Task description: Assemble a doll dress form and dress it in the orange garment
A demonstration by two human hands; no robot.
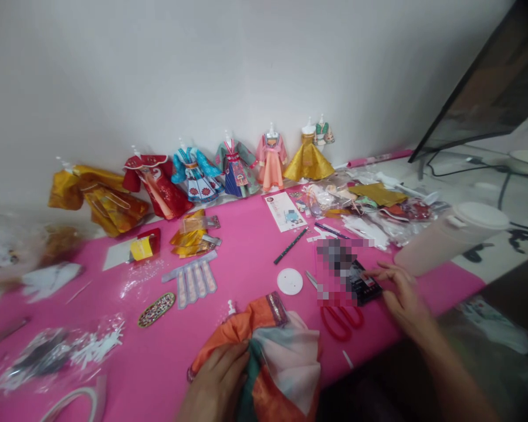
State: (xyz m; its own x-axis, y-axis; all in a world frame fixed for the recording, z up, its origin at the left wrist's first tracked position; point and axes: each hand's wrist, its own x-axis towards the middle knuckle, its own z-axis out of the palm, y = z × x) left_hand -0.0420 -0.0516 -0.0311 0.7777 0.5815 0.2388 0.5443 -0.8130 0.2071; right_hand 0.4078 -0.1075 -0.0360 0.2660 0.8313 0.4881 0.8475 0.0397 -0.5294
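My left hand lies over an orange, teal and pale pink doll dress at the near edge, its fingers together and gripping the fabric. A small white mannequin neck sticks up beside the orange sleeve. On the right, my right hand has its fingers stretched out, with the fingertips at the screen of a dark phone. Part of that phone is blurred out. Red-handled scissors lie just left of the phone, their blades partly hidden by the blur. Near them rests a white round disc.
Dressed doll stands, such as a red one, line the wall. A beige tumbler stands at the right, by bagged fabric pieces. Pleated grey-pink cloth, an oval bead tray and a tape roll lie leftward.
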